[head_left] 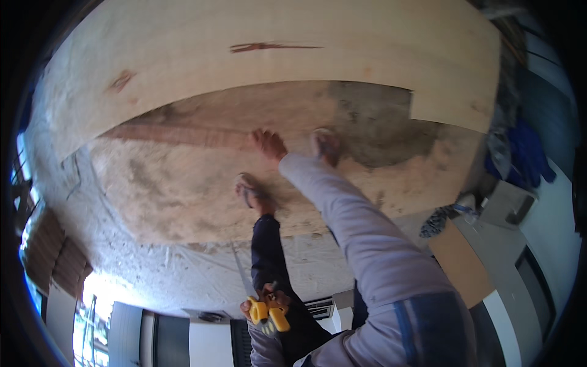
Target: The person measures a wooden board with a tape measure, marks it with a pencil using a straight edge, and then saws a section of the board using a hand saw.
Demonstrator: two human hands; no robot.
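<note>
My left hand (275, 298), low in the view, is closed round the yellow handle (269, 313) of a saw, whose blade (243, 272) points up toward the sheet edge. My right hand (267, 143) reaches down with curled fingers onto the near end of a long reddish wood strip (177, 133), blurred by motion. The strip lies across a stained plywood sheet (162, 189). Beyond it is a pale plywood sheet (275, 30) with a curved, notched edge. My sandalled feet (251, 192) stand on the stained sheet, one near each side of my right hand.
A plastic-covered floor (92, 202) surrounds the sheets. At the right lie blue cloth (523, 153), a grey metal-looking box (507, 205), a patterned dark item (435, 221) and a cardboard piece (458, 257). Brown stacked boards (52, 251) are at the far left, near a bright opening.
</note>
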